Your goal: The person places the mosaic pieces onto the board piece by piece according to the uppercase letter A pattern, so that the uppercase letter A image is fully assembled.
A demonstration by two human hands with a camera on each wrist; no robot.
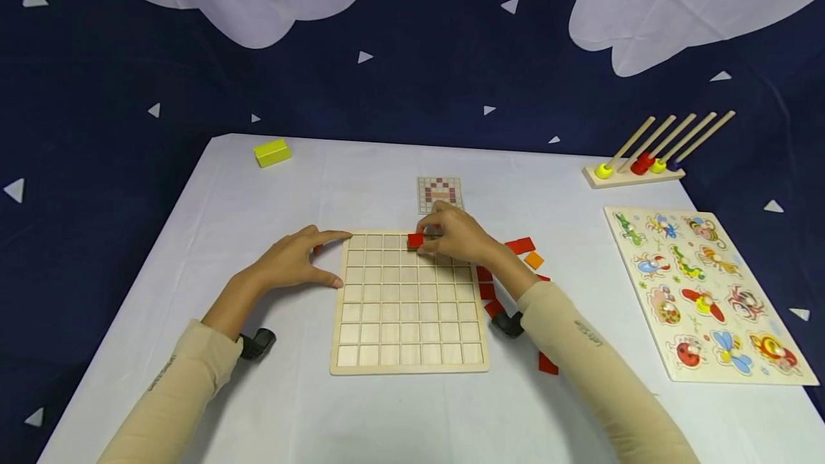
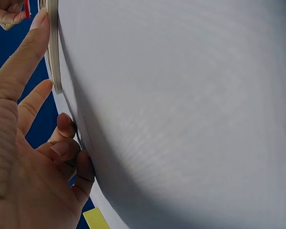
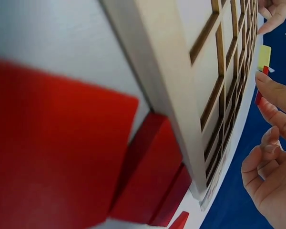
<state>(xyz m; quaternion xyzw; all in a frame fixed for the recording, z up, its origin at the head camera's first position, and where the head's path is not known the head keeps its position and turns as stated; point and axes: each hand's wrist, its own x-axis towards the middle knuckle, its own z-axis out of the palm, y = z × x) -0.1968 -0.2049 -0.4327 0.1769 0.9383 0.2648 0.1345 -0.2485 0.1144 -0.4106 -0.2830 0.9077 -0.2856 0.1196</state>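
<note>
A wooden grid board (image 1: 389, 313) with raised square cells lies flat on the white table. At its far edge, my right hand (image 1: 456, 235) pinches a red square tile (image 1: 415, 240) between thumb and fingers, over the top row of cells. The right wrist view shows the same red tile (image 3: 261, 86) held edge-on at the fingertips. My left hand (image 1: 293, 260) touches the board's left side, thumb and forefinger spread along the edge. In the left wrist view the thumb and a finger of the left hand (image 2: 33, 138) rest at the board's rim (image 2: 54, 52), other fingers loosely bent.
Red tiles (image 1: 520, 245) and an orange tile (image 1: 533, 260) lie right of the board, partly under my right arm. A small pattern card (image 1: 440, 192) lies beyond it. A yellow block (image 1: 272, 152) sits far left. A peg stand (image 1: 634, 176) and an insect puzzle board (image 1: 651, 292) are at right.
</note>
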